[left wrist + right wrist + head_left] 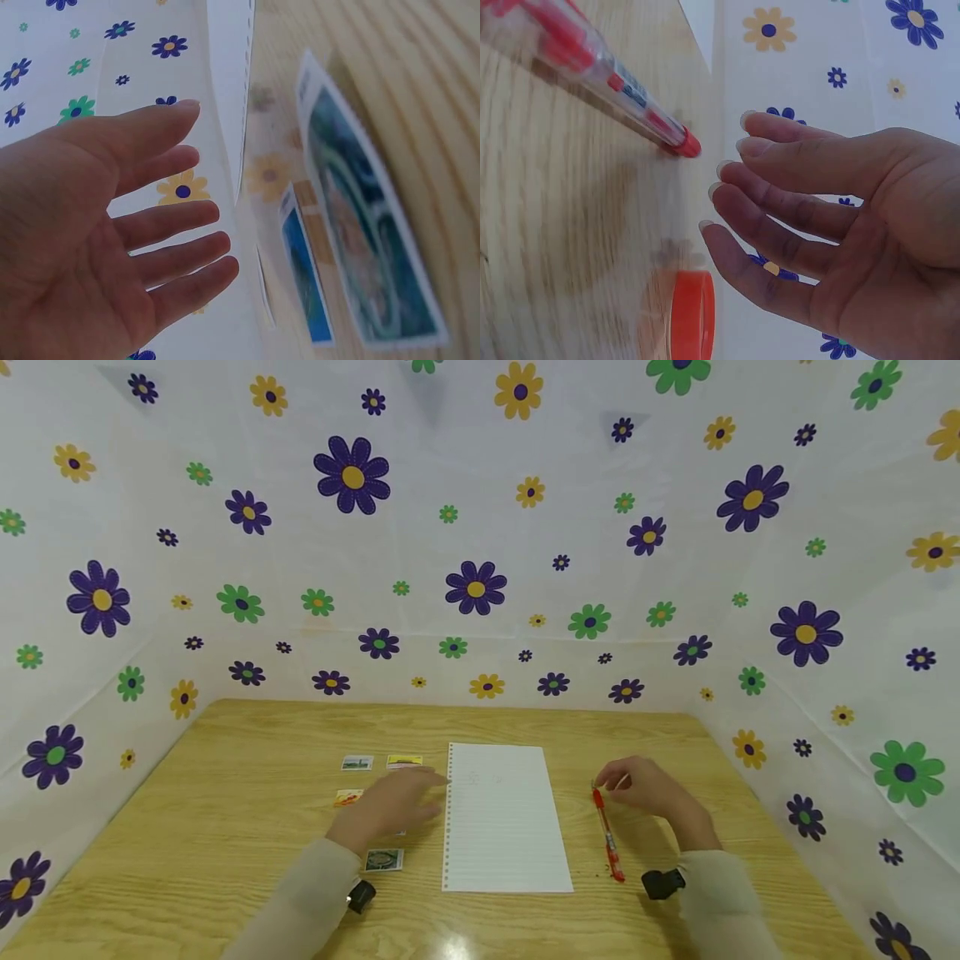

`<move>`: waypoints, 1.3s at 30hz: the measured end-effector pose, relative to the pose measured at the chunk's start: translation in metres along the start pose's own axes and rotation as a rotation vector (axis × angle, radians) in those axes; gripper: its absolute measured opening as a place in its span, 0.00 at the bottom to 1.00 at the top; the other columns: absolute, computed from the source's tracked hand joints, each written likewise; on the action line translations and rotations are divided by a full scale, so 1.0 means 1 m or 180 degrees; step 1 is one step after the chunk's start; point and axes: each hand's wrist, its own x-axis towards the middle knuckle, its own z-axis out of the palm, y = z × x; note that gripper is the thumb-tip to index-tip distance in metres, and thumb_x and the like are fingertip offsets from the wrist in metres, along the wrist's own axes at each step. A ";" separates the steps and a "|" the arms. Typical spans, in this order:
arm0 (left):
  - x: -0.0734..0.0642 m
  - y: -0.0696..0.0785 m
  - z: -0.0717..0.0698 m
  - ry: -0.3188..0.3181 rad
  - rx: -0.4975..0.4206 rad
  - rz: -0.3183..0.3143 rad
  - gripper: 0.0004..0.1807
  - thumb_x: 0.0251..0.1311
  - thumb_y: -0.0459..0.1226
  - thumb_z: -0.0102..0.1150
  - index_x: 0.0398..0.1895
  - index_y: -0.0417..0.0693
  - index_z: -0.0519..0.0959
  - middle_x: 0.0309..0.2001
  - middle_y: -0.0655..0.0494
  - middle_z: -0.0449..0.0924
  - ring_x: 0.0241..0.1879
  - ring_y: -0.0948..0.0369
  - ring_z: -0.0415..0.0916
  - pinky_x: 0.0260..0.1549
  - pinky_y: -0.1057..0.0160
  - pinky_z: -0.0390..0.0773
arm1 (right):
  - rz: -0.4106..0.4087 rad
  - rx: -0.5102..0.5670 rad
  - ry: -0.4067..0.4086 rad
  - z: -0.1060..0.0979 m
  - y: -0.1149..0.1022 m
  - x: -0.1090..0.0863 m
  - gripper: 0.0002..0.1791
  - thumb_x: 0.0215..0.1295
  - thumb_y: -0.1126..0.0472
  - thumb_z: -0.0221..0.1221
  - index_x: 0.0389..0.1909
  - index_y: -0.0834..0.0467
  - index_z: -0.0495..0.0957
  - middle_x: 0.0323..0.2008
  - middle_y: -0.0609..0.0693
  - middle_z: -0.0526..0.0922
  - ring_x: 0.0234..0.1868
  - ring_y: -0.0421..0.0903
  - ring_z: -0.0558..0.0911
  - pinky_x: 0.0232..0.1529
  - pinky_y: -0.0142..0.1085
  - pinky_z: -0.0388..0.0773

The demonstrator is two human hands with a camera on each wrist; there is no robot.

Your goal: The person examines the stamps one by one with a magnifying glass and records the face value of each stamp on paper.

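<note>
A sheet of lined paper with punched holes down its left side lies on the table, faint marks near its top. My left hand hovers at the paper's left edge, fingers extended and holding nothing. Several small picture cards lie around it, among them a green-toned card and a blue card. To the paper's right lies a red pen with a clear barrel. Near the pen's far end is my right hand; in the right wrist view its fingers are loosely bent, apart from the pen and holding nothing.
An orange-red round object, like a lid, appears beyond the right fingers in the right wrist view. The wooden table is bordered by a white flowered sheet at the back and sides. Small dark specks lie beside the pen.
</note>
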 end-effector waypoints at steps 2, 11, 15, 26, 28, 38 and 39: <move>0.003 0.003 0.002 -0.0060 -0.0004 0.0003 0.23 0.70 0.41 0.63 0.66 0.44 0.78 0.68 0.44 0.78 0.72 0.44 0.70 0.73 0.43 0.69 | 0.0094 0.0010 -0.0026 0.003 -0.002 0.003 0.08 0.64 0.73 0.64 0.43 0.64 0.85 0.39 0.59 0.87 0.39 0.50 0.83 0.41 0.43 0.86; 0.007 0.012 0.011 -0.0270 0.0131 -0.0102 0.23 0.67 0.44 0.66 0.64 0.48 0.80 0.67 0.46 0.78 0.69 0.47 0.74 0.71 0.46 0.72 | 0.0380 -0.0107 -0.0149 0.011 -0.006 0.009 0.14 0.59 0.78 0.61 0.40 0.60 0.86 0.37 0.58 0.84 0.36 0.49 0.78 0.37 0.41 0.82; 0.006 0.016 0.010 -0.0284 0.0237 -0.0153 0.23 0.67 0.44 0.67 0.63 0.48 0.81 0.65 0.46 0.79 0.67 0.47 0.75 0.68 0.47 0.74 | 0.0435 -0.0132 -0.0180 0.013 -0.008 0.011 0.15 0.58 0.79 0.60 0.39 0.60 0.86 0.35 0.57 0.83 0.35 0.49 0.77 0.35 0.38 0.80; 0.006 0.022 0.006 -0.0245 0.0313 -0.0152 0.22 0.66 0.43 0.68 0.61 0.46 0.82 0.62 0.48 0.82 0.62 0.48 0.78 0.65 0.48 0.77 | 0.0626 -0.0172 -0.0298 0.018 -0.003 0.016 0.19 0.52 0.82 0.57 0.37 0.59 0.85 0.35 0.56 0.83 0.37 0.51 0.77 0.38 0.39 0.80; 0.006 0.022 0.006 -0.0245 0.0276 -0.0168 0.22 0.66 0.43 0.68 0.61 0.46 0.82 0.61 0.48 0.82 0.62 0.48 0.78 0.65 0.48 0.77 | 0.0631 -0.0178 -0.0302 0.019 -0.001 0.017 0.19 0.50 0.83 0.57 0.36 0.58 0.85 0.34 0.56 0.83 0.36 0.50 0.77 0.39 0.39 0.80; 0.008 0.019 0.009 -0.0231 0.0187 -0.0202 0.22 0.66 0.43 0.68 0.62 0.47 0.81 0.62 0.48 0.82 0.62 0.49 0.78 0.65 0.48 0.77 | 0.0367 -0.0295 -0.0160 0.020 0.002 0.020 0.15 0.52 0.79 0.63 0.31 0.56 0.86 0.31 0.50 0.85 0.33 0.45 0.78 0.40 0.42 0.83; 0.008 0.018 0.009 -0.0236 0.0183 -0.0202 0.22 0.66 0.43 0.68 0.61 0.47 0.81 0.62 0.48 0.83 0.62 0.49 0.78 0.65 0.48 0.77 | 0.0365 -0.0282 -0.0151 0.020 0.002 0.020 0.14 0.52 0.78 0.65 0.31 0.56 0.85 0.31 0.50 0.85 0.33 0.45 0.79 0.41 0.43 0.83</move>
